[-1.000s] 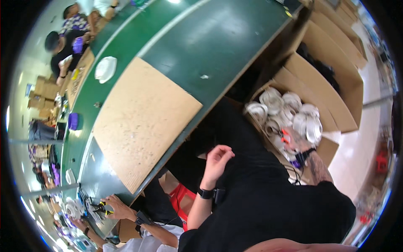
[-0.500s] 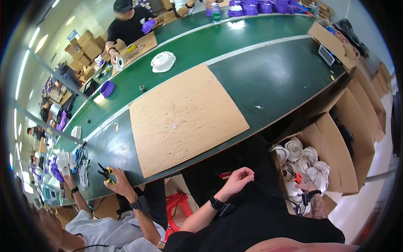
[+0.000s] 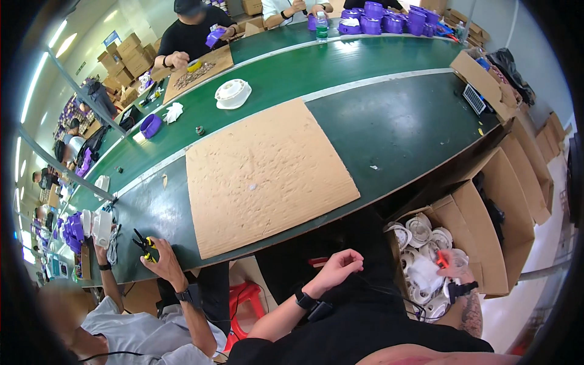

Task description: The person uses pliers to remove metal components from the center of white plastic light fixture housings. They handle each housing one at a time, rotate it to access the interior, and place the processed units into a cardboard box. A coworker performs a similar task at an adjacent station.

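My left hand [image 3: 340,267] hovers over my lap, below the bench edge. Its fingers are loosely curled with nothing visible in them. Down at the right, my right hand [image 3: 456,263] reaches into a cardboard box [image 3: 447,214] and is closed round a small tool with red-orange handles [image 3: 442,260]; its exact kind is hard to make out. Several white round plastic housings [image 3: 420,228] fill that box. A blurred white housing [image 3: 424,272] lies right beside my right hand; whether the fingers touch it, I cannot tell.
A dented cardboard sheet [image 3: 267,182] covers part of the green bench before me. Beyond it, a white housing [image 3: 233,94] and a purple ring [image 3: 151,126] sit on the belt. At my left a co-worker's hand [image 3: 164,261] holds yellow-black pliers [image 3: 146,246]. A red stool [image 3: 246,298] stands below.
My right hand has shifted within the box with the red-handled tool, and a white housing now shows beside it. Across the belt, a co-worker has let go of a white part, which lies there.
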Motion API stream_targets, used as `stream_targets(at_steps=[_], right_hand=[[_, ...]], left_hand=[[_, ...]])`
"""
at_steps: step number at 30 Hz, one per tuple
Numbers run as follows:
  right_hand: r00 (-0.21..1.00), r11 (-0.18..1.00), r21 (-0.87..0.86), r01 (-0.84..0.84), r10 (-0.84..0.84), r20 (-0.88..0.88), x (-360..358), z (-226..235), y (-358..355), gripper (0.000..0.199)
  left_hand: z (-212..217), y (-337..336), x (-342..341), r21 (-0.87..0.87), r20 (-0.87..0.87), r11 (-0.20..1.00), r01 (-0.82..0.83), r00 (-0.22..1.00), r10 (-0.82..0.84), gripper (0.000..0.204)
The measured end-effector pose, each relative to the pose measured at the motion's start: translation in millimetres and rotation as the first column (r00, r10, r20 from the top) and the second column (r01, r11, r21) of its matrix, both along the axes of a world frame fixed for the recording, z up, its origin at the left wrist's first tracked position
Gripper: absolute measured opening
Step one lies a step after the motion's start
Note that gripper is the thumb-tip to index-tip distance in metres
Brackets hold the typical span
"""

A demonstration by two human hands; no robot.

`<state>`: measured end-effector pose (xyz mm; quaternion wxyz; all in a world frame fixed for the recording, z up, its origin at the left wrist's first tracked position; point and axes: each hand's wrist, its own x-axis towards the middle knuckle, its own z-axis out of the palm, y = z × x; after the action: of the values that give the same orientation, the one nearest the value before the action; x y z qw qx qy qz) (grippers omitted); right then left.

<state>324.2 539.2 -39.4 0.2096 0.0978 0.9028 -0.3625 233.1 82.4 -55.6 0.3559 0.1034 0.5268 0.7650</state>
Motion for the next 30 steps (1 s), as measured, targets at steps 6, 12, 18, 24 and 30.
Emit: stream_targets(at_steps=[6,12,18,24,30], right_hand=[[0.852,0.92,-0.393,-0.01,-0.198,-0.485,-75,149,-80,0.054],[0.469,0.799,-0.04,-0.601,0.312,-0.826,-167,237,-215,0.042],[0.081,0.489,0.355,-0.797,0.669,-0.739,-223,253,-321,0.062],[0.068,0.613,0.215,-0.761,0.404,-0.912,-305,244,-351,0.072],[0.884,0.668,-0.602,-0.437,0.194,-0.426,-394,189,-368,0.073]], left_hand=[[65,11,-44,0.186,0.293,0.951,0.248,0.909,-0.294,0.053],[156,-7,-107,0.423,0.363,0.896,0.136,0.88,-0.305,0.098],[202,-74,-131,0.326,0.247,0.902,-0.282,0.947,0.206,0.057],[185,-150,-187,0.368,0.099,0.731,-0.575,0.806,0.584,0.054],[152,-175,-227,0.414,0.104,0.58,-0.702,0.669,0.736,0.053]])
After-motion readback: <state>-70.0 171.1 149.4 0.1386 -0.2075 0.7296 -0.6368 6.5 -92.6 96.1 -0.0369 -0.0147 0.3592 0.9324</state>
